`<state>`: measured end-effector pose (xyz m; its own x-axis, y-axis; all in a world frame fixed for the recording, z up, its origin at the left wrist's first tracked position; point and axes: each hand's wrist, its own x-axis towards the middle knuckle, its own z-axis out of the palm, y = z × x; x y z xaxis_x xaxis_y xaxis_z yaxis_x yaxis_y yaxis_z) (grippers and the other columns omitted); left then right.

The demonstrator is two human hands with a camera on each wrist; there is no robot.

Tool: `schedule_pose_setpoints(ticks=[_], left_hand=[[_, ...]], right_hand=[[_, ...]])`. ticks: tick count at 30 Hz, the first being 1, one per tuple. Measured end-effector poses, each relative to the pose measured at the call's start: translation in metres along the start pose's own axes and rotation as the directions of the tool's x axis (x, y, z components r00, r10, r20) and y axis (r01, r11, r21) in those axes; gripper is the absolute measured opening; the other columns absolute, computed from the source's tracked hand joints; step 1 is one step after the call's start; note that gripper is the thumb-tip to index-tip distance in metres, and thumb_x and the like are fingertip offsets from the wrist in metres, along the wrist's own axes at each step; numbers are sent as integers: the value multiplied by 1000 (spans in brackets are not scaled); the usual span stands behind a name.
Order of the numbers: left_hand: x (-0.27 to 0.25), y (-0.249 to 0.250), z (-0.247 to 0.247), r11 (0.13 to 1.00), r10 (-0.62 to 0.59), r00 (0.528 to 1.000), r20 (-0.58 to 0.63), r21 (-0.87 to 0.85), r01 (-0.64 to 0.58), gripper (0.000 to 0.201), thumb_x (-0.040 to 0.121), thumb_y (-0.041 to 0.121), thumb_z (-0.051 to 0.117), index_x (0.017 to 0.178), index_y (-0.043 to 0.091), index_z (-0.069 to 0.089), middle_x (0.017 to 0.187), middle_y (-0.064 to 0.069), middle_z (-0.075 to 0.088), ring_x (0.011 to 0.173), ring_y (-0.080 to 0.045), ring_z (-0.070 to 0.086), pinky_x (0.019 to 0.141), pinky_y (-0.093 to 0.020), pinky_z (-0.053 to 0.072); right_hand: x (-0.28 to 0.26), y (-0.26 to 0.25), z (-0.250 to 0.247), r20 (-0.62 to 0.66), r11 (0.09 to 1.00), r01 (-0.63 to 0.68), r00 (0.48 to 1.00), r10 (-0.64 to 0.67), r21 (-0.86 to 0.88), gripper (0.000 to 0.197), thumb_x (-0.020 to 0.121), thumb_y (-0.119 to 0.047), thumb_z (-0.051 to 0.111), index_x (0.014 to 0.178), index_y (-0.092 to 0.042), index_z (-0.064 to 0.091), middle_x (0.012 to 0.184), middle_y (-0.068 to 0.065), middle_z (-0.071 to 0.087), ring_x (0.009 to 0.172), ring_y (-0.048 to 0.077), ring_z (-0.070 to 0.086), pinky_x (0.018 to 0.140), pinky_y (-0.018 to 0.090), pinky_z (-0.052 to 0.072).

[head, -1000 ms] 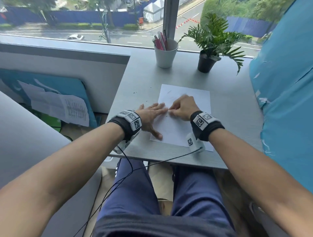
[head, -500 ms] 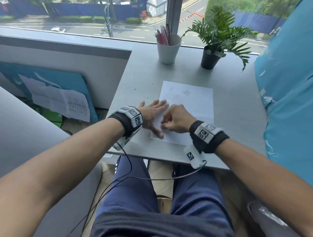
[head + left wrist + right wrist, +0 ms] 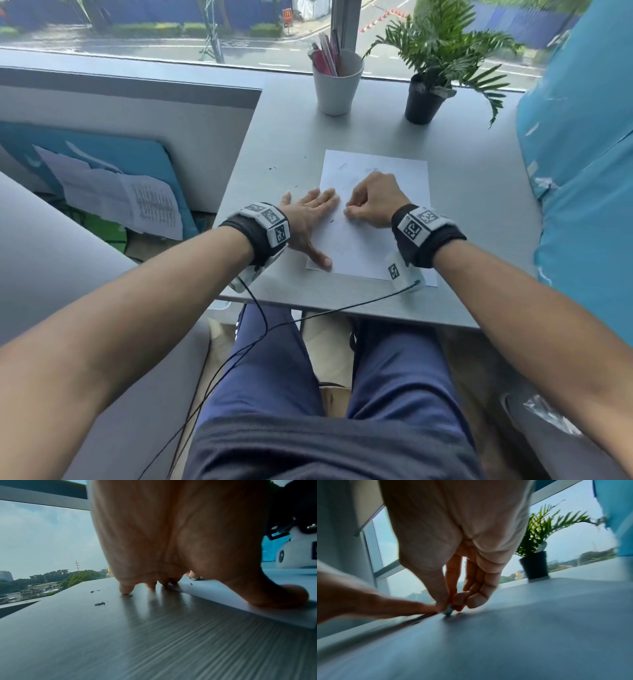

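Grey desk [image 3: 479,212] is carrying a white sheet of paper [image 3: 387,171] at the centre of the head view, with the sheet's near edge lying close to the desk's front edge. The left hand [image 3: 308,219] is pressing flat across the sheet's left edge, fingers straight and thumb on the lower left corner. The right hand [image 3: 373,202] is pinching a small grey object [image 3: 448,610] against the sheet. Bare desk is stretching right toward blue fabric [image 3: 582,171]. A pen cup [image 3: 337,89] and a potted plant [image 3: 421,102] are standing higher in the frame, by the window.
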<state>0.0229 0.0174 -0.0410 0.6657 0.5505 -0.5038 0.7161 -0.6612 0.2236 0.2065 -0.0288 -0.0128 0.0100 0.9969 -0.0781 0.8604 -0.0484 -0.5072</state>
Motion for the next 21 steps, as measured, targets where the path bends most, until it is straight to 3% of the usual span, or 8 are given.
schedule_pose_setpoints(ticks=[2, 5, 9, 11, 13, 15, 17, 21], left_hand=[[2, 0, 0, 1000, -12, 1000, 1, 2, 12, 146, 55, 80, 73, 155, 24, -18, 162, 9, -24, 149, -15, -20, 116, -64, -8], [2, 0, 1, 1000, -19, 1000, 9, 12, 19, 147, 55, 81, 72, 154, 25, -20, 161, 9, -26, 148, -15, -22, 116, -63, -9], [0, 4, 0, 1000, -22, 1000, 8, 16, 22, 146, 56, 80, 72, 155, 24, -19, 162, 8, -24, 149, -15, -19, 117, -62, -8], [1, 5, -2, 999, -36, 999, 2, 26, 36, 146, 56, 80, 72, 155, 23, -19, 161, 8, -24, 149, -16, -19, 117, -61, -9], [2, 6, -2, 998, -43, 999, 7, 48, 43, 148, 55, 81, 72, 154, 22, -21, 161, 6, -26, 149, -17, -20, 116, -61, -10], [1, 6, -2, 997, -43, 999, 19, 62, 42, 151, 52, 82, 72, 154, 22, -22, 160, 6, -27, 148, -18, -22, 116, -61, -11], [-1, 7, -1, 998, -37, 999, 27, 52, 36, 152, 51, 82, 73, 154, 23, -22, 160, 7, -28, 148, -17, -23, 116, -60, -12], [-1, 11, -4, 994, -7, 1000, -21, 112, 9, 154, 50, 84, 72, 155, 16, -17, 161, 3, -28, 148, -17, -25, 117, -58, -12]], right_hand=[[-13, -14, 14, 57, 998, 61, 997, -59, -28, 8, 73, -15, 70, 71, -10, 76, 75, 5, 73, 67, 14, 61, 71, 27, 55], [-38, -29, 23, 236, 988, 152, 961, -143, -17, 7, 74, -14, 71, 69, -10, 75, 71, 2, 72, 60, 9, 58, 60, 18, 49], [-4, -3, -1, 38, 999, -2, 999, 3, -35, 11, 74, -20, 73, 76, -11, 78, 78, 4, 75, 74, 14, 67, 75, 24, 53], [-8, -10, 3, 9, 999, -4, 1000, 4, -34, 10, 74, -16, 70, 75, -9, 77, 77, 5, 74, 76, 17, 69, 78, 28, 56], [-29, -30, 19, 160, 996, 83, 984, -79, -20, 8, 76, -10, 69, 74, -7, 76, 73, 4, 73, 67, 15, 68, 69, 28, 58], [-41, -37, 24, 300, 991, 137, 945, -133, 8, 6, 77, -9, 71, 76, -7, 77, 71, 0, 73, 59, 6, 63, 60, 18, 53], [-23, -22, 13, 217, 994, 104, 971, -95, -30, 8, 76, -11, 71, 78, -8, 78, 75, 2, 74, 57, 3, 58, 56, 9, 43], [6, 9, -2, 15, 997, -22, 1000, 23, -74, 13, 76, -18, 71, 82, -10, 78, 85, 5, 69, 87, 18, 62, 74, 18, 42]])
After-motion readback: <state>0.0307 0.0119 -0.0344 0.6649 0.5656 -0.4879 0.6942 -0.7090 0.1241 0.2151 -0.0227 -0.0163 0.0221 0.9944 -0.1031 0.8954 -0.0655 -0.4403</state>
